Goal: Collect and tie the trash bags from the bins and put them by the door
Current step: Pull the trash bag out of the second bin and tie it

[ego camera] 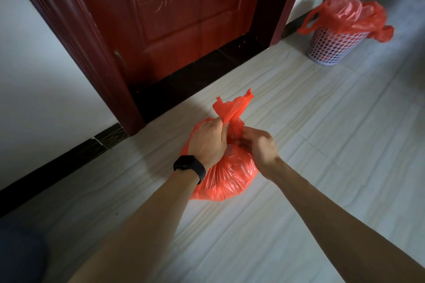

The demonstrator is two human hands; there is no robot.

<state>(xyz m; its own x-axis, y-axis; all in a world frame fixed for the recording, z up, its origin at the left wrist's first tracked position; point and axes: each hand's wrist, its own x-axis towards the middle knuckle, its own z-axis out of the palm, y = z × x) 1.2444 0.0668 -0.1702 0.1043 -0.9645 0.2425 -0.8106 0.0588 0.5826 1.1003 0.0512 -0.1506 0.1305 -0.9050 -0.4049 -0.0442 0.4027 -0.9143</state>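
A full red trash bag sits on the tiled floor near the dark red door; the left hand (black watch at its wrist) has its fingers curled round a twisted handle; the right hand pinches the bag's neck. Well apart, a white perforated bin holds a second red bag.

Floor open around; door ahead, bin far right.
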